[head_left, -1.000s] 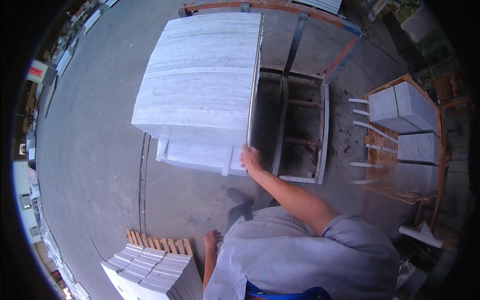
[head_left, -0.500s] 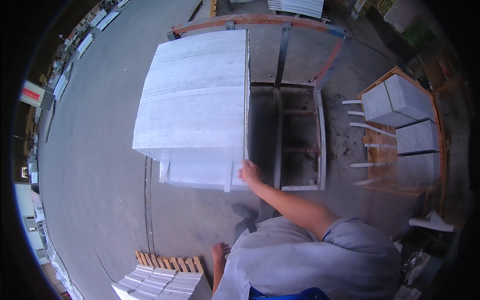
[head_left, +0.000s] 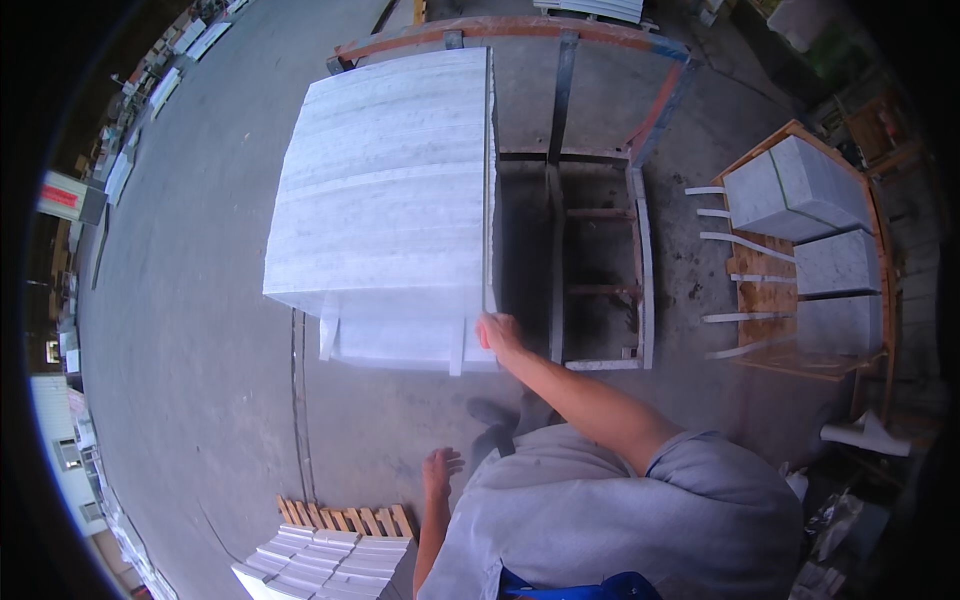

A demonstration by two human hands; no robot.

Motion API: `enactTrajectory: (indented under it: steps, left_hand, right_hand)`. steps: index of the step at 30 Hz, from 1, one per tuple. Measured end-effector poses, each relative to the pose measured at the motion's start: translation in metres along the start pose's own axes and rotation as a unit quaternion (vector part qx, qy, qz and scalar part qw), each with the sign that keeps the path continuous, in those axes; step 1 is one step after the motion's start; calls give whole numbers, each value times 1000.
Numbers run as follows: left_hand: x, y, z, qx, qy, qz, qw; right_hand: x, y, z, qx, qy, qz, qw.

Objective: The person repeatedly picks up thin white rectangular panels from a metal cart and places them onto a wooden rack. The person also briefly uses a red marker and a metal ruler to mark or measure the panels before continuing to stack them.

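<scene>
A thick stack of upright white stone slabs (head_left: 385,190) stands in front of me, veined pale grey along its top edges. At its near right corner, my right hand (head_left: 498,332) is closed around the edge of the outermost slab (head_left: 491,180); the fingertips are partly hidden. A thin dark line separates this slab from the others. Pale strips (head_left: 457,347) hang down the near face of the stack. My left hand (head_left: 441,468) hangs low beside my body, holding nothing, with its fingers apart.
A rusty metal frame (head_left: 560,100) stands behind and right of the stack. At right, a wooden crate (head_left: 765,300) holds several stone blocks (head_left: 795,185), with pale straps sticking out. Lower left, white slabs (head_left: 325,565) lie by a wooden pallet (head_left: 345,518).
My left hand has risen slightly, its fingers spreading a little. My right hand stays at the slab's near corner, with its fingers curled more tightly. The view has shifted slightly.
</scene>
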State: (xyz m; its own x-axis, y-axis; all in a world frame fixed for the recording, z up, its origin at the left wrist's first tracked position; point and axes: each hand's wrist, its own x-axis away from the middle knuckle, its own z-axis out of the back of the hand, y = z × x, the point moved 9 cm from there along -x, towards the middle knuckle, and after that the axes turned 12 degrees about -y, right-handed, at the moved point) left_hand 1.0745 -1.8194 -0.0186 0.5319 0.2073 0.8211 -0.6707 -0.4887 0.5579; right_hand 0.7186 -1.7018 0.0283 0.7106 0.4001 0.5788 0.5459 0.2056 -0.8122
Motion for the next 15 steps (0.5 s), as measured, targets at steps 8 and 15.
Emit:
enactTrajectory:
  steps: [8,15]
  left_hand:
    - [-68,169,-137,7,-151,-162,975]
    - [-98,198,-197,14,-202,-45,978]
  right_hand:
    - [-3,3,8,77,32,-34,996]
    - [12,3,10,-48,32,-98,993]
